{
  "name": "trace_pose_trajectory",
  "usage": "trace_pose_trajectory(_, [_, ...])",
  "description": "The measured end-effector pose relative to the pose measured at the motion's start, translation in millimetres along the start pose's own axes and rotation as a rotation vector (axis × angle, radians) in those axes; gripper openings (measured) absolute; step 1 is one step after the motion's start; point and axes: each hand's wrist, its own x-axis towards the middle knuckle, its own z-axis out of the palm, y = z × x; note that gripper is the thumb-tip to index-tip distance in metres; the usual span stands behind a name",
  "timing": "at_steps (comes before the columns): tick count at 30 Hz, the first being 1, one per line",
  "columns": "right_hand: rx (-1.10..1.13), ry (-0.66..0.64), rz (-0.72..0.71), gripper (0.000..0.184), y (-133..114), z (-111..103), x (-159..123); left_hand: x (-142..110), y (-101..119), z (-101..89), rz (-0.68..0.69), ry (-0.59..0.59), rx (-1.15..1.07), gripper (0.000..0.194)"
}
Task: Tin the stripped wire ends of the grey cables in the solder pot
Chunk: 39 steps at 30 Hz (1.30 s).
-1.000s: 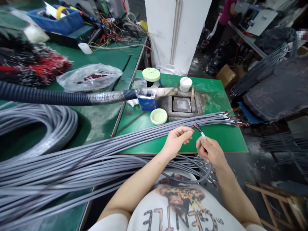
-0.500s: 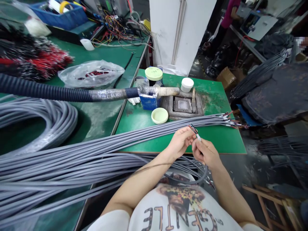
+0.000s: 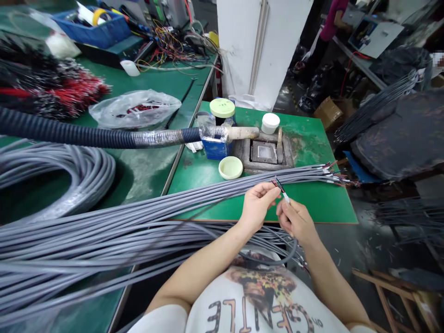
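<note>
Left hand (image 3: 257,206) closed in a pinch on a gray cable end (image 3: 279,187), thin colored wires fanning out just past the fingertips (red and black at least, the rest too fine to tell). Right hand (image 3: 297,222) closed as well, right beside the left, its fingertips on a short white sleeve (image 3: 286,198) at that same cable end, which sits in the air above the near edge of a green worktop (image 3: 322,206). Just below both hands, a dark cable loop (image 3: 274,260) in front of the printed white shirt (image 3: 263,300). Under the left forearm and out across the worktop, a long bundle of gray cables (image 3: 138,210), its stripped ends (image 3: 335,175) fanned out at the far right. Beyond the bundle, a pale green lid (image 3: 231,167), a square metal pot (image 3: 264,152), a white tub (image 3: 270,123), a jar with a green lid (image 3: 222,107) and a blue box (image 3: 214,149), with a ribbed dark hose (image 3: 69,132) reaching in over that box. Farther left, a big gray cable coil (image 3: 81,178), a clear plastic bag (image 3: 134,109) and a red-and-black wire bunch (image 3: 58,90). Far off at the upper right, a co-worker in a pink top (image 3: 331,21) beside a bench.
</note>
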Motion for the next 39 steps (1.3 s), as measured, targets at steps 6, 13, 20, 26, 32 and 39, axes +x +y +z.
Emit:
trace_pose_trajectory(6, [-0.308,0.111,-0.065,0.032,0.0,4.0,0.6,-5.3,-16.9,-8.2,0.372,0.071,0.216,0.012])
trace_pose_trajectory(13, [-0.738,0.142,-0.224,0.026,-2.3,9.5,2.7,-0.6,-8.6,-12.7,0.587,0.114,0.450,0.006])
trace_pose_trajectory(20, [-0.954,0.165,-0.232,0.026,0.6,10.4,3.5,-0.4,1.7,-13.4,0.237,0.082,0.216,0.014])
trace_pose_trajectory(26, [-0.960,0.160,-0.192,0.024,0.7,6.8,2.4,-1.0,12.2,-15.0,0.309,0.012,0.383,0.013])
trace_pose_trajectory(32, [-0.190,0.015,-0.023,0.025,-2.9,7.2,5.3,-5.2,2.5,-20.2,0.663,0.060,0.666,0.004])
trace_pose_trajectory(39, [0.197,0.002,0.038,0.031,-4.7,1.9,16.9,-5.8,-8.7,-32.7,0.917,-0.100,0.861,0.011])
